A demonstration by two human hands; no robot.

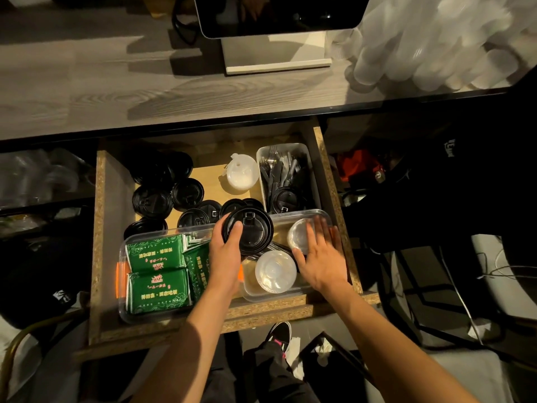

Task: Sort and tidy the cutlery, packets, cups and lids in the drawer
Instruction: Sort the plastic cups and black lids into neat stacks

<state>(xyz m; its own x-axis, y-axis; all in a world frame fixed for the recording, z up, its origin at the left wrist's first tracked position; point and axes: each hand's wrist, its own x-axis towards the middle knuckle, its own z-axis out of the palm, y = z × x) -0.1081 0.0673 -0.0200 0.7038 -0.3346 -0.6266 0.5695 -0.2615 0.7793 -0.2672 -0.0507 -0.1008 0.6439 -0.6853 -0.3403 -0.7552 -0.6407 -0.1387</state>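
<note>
Gathering black lids
Your left hand point(225, 251) grips a lid stack point(248, 234); right hand point(319, 257) spread flat. Next, collect the loose lids point(162, 196).

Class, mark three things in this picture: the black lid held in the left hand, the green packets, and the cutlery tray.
black lid point(250, 232): head view, centre of its top.
green packets point(158, 285): head view, face of the nearest packet.
cutlery tray point(287, 147): head view, far rim.

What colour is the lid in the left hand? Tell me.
Black; the lid, held by the left hand, shows in the head view.
</note>
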